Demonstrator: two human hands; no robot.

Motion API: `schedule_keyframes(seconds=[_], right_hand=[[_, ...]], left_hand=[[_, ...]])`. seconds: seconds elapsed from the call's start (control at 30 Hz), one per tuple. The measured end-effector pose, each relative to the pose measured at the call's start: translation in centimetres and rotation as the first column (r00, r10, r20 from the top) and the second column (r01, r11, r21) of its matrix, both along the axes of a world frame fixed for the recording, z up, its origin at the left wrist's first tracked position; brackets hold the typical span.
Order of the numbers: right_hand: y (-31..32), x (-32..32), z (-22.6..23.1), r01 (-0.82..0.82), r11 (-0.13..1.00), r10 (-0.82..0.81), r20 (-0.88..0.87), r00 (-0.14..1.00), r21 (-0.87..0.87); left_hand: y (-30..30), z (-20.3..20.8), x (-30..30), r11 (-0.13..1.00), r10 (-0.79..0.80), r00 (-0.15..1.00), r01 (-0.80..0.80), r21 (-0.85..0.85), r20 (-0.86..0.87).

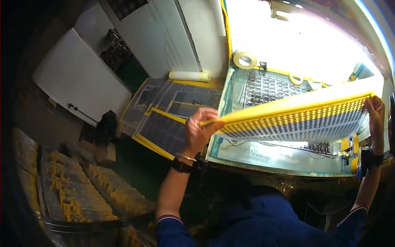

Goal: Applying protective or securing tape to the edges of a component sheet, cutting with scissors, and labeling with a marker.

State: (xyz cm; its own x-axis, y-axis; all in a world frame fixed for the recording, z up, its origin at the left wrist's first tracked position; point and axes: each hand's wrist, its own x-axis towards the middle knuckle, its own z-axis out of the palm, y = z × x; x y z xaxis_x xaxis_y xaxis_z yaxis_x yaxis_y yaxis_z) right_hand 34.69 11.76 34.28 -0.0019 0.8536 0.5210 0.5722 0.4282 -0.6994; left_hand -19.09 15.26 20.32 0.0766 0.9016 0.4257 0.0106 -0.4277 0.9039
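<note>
A workshop — brightly lit worktable (257, 155) at two o'clock, tape roll (245, 60) at one, packed yellow-edged sheets (78, 189) at eight.

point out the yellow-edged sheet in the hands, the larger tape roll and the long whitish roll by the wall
yellow-edged sheet (293, 120), head view: its patterned middle
larger tape roll (237, 60), head view: left part of its ring
long whitish roll (187, 76), head view: middle of its side

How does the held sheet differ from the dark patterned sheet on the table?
The held sheet is tilted between the left hand and right hand; the dark patterned sheet lies flat. The held sheet shows small, dense marks; the dark patterned sheet, bigger, separated figures. Both carry repeating rows.
</note>
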Motion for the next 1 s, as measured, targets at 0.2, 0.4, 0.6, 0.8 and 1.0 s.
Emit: schedule_keyframes(seconds=[0.2,0.4,0.6,0.8,1.0], right_hand=[[2.0,-0.5,-8.6,0.072,0.879,-0.293,-0.415,0.862,-0.471],[3.5,7.2,-28.9,0.379,0.573,-0.496,0.061,0.866,-0.726],[7.8,7.2,-22.9,0.302,0.718,0.073,0.5,0.863,-0.627],[11.0,4.4,-25.2,0.079,0.629,0.478,0.465,0.746,-0.774],[10.9,4.4,-27.7,0.101,0.694,0.368,0.471,0.801,-0.713]], left_hand=[[9.7,-1.2,2.9,0.994,-0.09,0.988,0.081,-0.077,-0.125],[15.7,-13.3,3.9,0.919,0.097,0.673,-0.344,-0.194,-0.733],[18.1,-11.6,0.3,0.934,-0.057,0.657,-0.231,-0.273,-0.752],[15.0,-9.9,12.4,0.855,-0.49,0.358,0.378,-0.356,-0.795],[15.4,-13.6,12.4,0.919,-0.394,0.451,0.222,-0.327,-0.801]])
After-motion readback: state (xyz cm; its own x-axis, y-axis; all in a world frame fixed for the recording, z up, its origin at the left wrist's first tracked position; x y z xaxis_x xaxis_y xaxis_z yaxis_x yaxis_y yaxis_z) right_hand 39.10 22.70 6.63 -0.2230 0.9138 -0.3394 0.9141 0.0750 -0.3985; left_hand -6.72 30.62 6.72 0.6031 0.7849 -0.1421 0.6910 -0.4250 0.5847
